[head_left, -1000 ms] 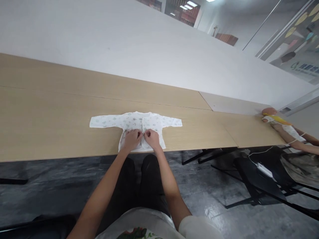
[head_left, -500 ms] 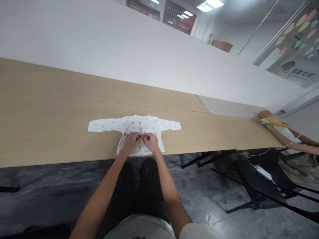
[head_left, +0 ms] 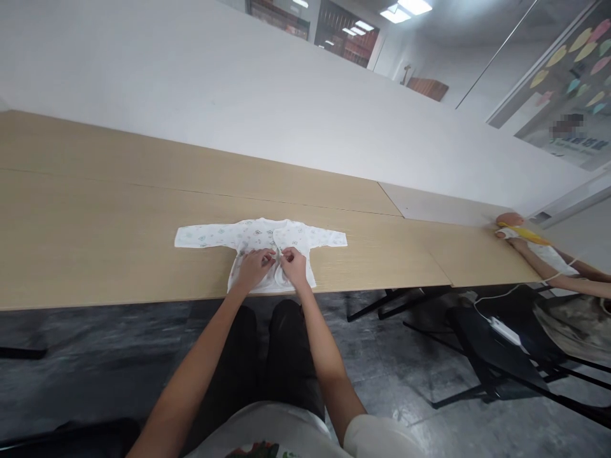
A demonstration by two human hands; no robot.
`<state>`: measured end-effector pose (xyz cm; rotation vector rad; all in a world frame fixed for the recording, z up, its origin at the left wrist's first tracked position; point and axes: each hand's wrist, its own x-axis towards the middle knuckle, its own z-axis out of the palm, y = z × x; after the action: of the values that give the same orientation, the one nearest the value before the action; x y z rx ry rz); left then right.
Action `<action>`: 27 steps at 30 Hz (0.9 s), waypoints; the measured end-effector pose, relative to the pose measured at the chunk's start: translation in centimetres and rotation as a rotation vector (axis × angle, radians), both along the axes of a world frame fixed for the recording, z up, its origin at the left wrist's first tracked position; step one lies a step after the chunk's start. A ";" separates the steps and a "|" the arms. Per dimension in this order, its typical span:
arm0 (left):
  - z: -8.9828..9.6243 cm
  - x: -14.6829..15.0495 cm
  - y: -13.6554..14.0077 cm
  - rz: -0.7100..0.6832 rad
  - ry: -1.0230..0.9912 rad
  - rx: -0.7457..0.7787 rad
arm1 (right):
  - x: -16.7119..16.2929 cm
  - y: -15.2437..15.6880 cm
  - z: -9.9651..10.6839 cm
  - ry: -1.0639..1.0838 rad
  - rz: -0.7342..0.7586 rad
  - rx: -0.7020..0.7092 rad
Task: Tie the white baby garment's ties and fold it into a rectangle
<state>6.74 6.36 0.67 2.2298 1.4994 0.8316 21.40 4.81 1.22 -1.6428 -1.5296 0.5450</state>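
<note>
A small white long-sleeved baby shirt (head_left: 248,236) with a faint coloured print lies face up on the table, both sleeves spread to the sides. My left hand (head_left: 254,270) is over its lower front, thumb and fingers pinched together near the front opening. Just across that opening, my right hand (head_left: 293,264) pinches the edge of the front flap, which is slightly raised. A narrow gap separates the fingertips of the two hands. Whatever small fastening or tie may be between them is too small to make out.
The long wooden table (head_left: 119,254) runs along a white wall (head_left: 191,95). At the far right, another person's arms (head_left: 529,254) reach to a doll (head_left: 513,224) with yellow and white cloth. A black folding chair (head_left: 496,356) holds a white power strip (head_left: 505,331).
My fingertips have drawn slightly apart and moved a little up the shirt. The front flap's edge is lifted more beside my right hand. The view has shifted slightly.
</note>
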 end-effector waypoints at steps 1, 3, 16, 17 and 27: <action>0.1 0.0 0.0 0.003 0.004 0.001 | 0.1 -0.1 0.1 -0.012 -0.015 0.005; 0.4 -0.2 -0.2 0.022 0.031 0.013 | 0.3 -0.4 0.5 -0.067 -0.035 -0.008; 2.0 1.0 7.3 0.131 0.172 -0.104 | -1.0 8.2 3.2 -0.321 -0.013 -0.164; 2.1 1.3 7.8 0.143 0.176 -0.134 | -1.3 9.0 3.1 -0.341 0.002 -0.179; 1.4 1.9 9.2 0.222 0.116 -0.162 | -2.2 11.1 2.5 -0.390 0.032 -0.201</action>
<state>8.60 15.51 2.11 2.0514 1.8248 0.6244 19.17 15.91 3.72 -1.9682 -1.8314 0.4213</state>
